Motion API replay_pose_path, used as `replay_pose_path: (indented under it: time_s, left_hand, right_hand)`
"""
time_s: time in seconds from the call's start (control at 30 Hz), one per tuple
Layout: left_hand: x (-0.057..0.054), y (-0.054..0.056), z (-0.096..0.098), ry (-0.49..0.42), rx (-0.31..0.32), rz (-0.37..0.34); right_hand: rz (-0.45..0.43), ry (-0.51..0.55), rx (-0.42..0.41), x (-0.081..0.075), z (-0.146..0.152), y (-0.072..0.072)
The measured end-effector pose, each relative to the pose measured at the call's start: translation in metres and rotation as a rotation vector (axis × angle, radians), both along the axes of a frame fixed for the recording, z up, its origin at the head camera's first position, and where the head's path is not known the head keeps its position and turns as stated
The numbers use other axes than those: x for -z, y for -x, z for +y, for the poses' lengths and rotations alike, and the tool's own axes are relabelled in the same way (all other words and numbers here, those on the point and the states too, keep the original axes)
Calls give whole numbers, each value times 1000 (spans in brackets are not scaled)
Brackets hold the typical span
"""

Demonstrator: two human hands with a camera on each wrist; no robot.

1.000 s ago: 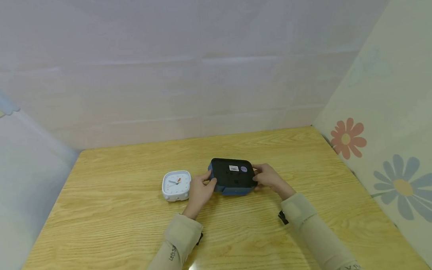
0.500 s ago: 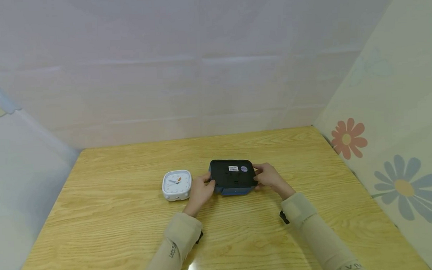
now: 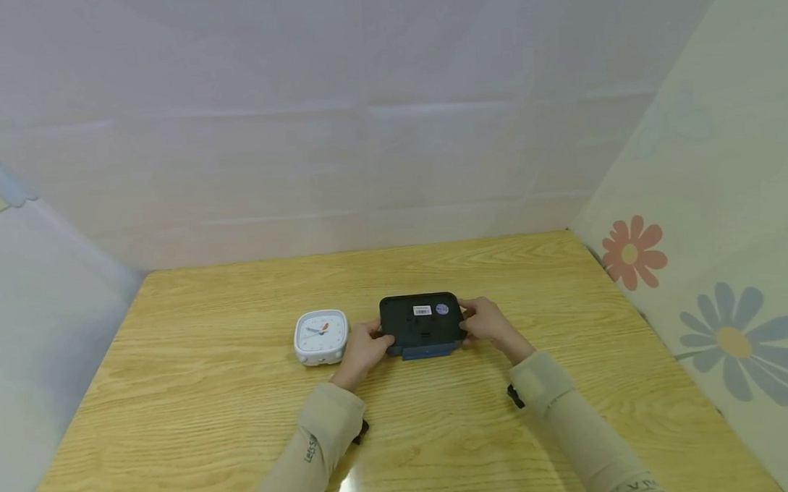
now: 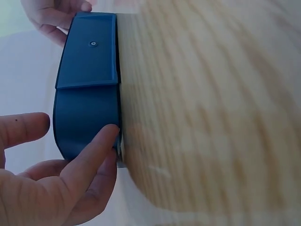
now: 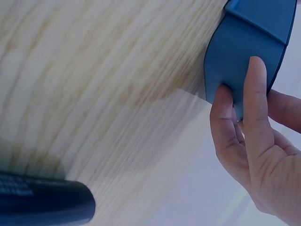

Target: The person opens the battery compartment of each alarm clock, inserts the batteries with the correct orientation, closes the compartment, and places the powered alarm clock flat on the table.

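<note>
A rounded rectangular box (image 3: 423, 332) has blue sides and a black upper face, which bears a white barcode label and a round purple sticker. My left hand (image 3: 361, 348) grips its left end, thumb along the front corner. At the opposite end, the right hand (image 3: 488, 322) holds it between thumb and fingers. The left wrist view shows the box's blue side (image 4: 87, 113), with a raised panel and a small screw, close against the tabletop. In the right wrist view, fingers (image 5: 256, 89) lie along the blue end. The underside is hidden.
A white alarm clock (image 3: 322, 337) lies face up just left of my left hand. The wooden table (image 3: 210, 397) reaches back to a pale curtain (image 3: 365, 167). A flower-printed cloth (image 3: 727, 263) hangs along the right side.
Between both hands, the box has levelled out from a slight tilt and shifted a little left, with less of its blue front showing. The alarm clock stays in place.
</note>
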State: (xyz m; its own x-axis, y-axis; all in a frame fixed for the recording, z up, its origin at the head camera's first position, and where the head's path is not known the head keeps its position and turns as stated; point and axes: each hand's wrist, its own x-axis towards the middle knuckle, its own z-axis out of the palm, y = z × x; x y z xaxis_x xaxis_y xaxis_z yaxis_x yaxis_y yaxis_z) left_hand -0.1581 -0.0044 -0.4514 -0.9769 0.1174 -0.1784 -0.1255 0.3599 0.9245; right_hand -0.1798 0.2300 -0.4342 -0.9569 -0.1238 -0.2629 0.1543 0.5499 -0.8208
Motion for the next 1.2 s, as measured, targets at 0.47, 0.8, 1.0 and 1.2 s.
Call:
replay_pose_path:
  time_s: [0.47,0.8,1.0,1.2]
  left_hand:
    - [7,5,-1,321,119,257]
    - [3,4,0,345,140,190]
    - [3,4,-1,347,152,171]
    - [0,3,0,348,150,158]
  right_hand:
    - [75,-116,-29,-4,-4,-4]
    - [468,-491,-178,-9,-11,-6]
    - [637,-516,-377,-5,-19,-4]
    - [667,-552,-501,-2,-25,-3]
